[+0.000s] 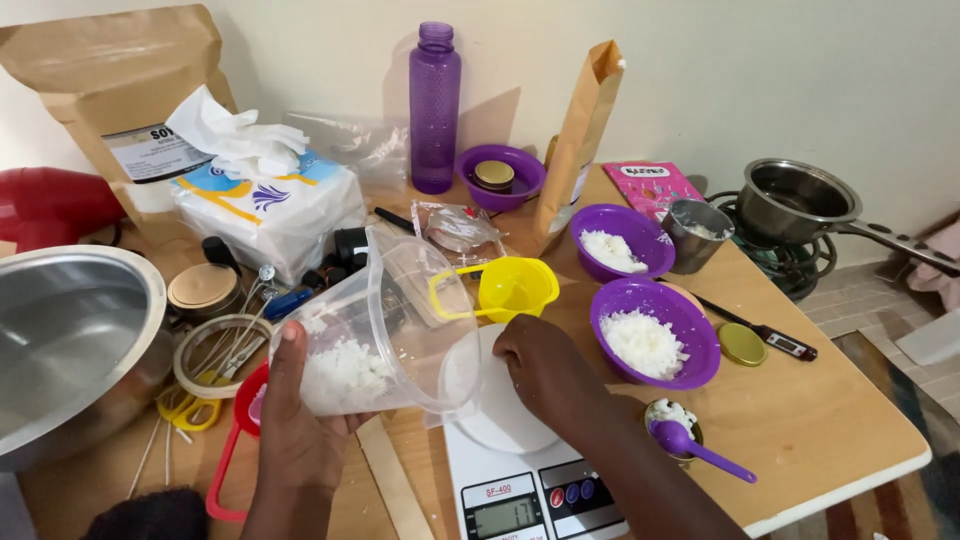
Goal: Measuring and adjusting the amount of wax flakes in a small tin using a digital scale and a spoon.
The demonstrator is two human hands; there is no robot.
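My left hand [292, 420] grips a clear plastic measuring jug [385, 325], tilted on its side with its mouth toward the right. White wax flakes [345, 375] lie in its lower part. My right hand [545, 365] rests with fingers bent on the round white platform [480, 400] of a kitchen scale [530, 495], right at the jug's mouth. A yellow measuring cup [510, 287] sits just behind the hand.
Two purple bowls of white flakes [655, 335] [620, 243] stand to the right, with a purple spoon [690, 445], a gold lid [742, 344] and a probe thermometer [775, 338]. A steel bowl [70, 345] sits left, a tissue pack [270, 205], purple bottle [434, 110] and paper bags behind, a saucepan [800, 200] far right.
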